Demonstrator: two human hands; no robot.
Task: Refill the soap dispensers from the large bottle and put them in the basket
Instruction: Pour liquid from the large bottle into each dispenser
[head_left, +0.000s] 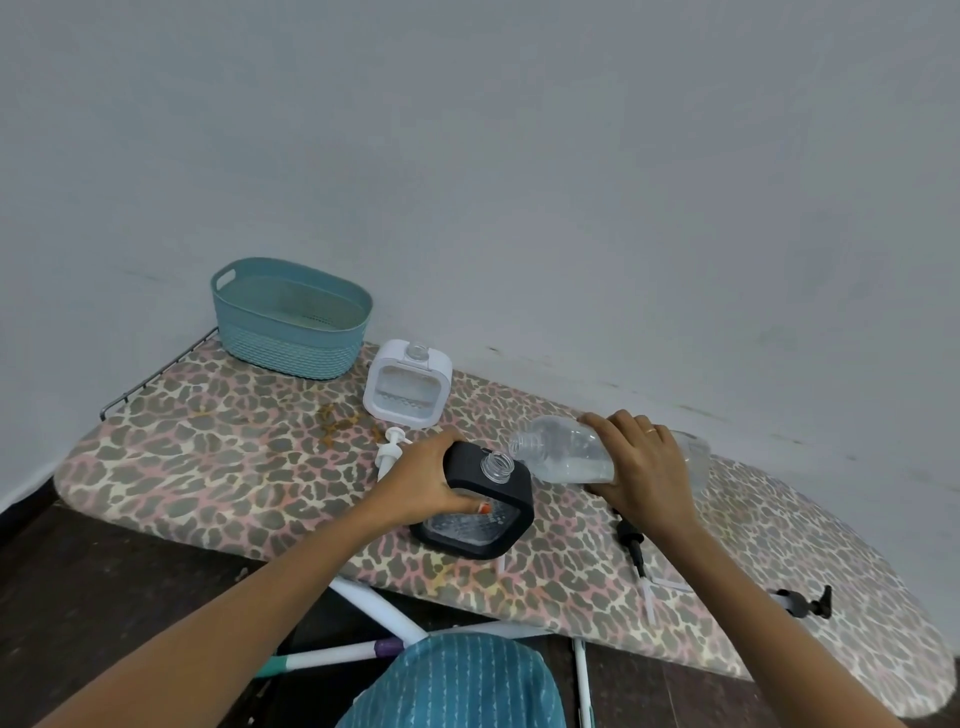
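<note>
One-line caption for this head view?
Left hand grips the black dispenser on the ironing board; right hand holds the large clear bottle tilted toward its open neck, teal basket behind.

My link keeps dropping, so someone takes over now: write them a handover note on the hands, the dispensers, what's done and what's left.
Left hand grips the black square soap dispenser, which stands on the leopard-print ironing board with its neck open.
Right hand holds the large clear plastic bottle tilted, mouth at that neck; no stream visible.
The white square dispenser stands open behind; the white pump and black pump lie on the board.
The teal plastic basket, back left, holds no dispenser.
Done: pumps off. Left: pour, refit pumps, load basket.
</note>
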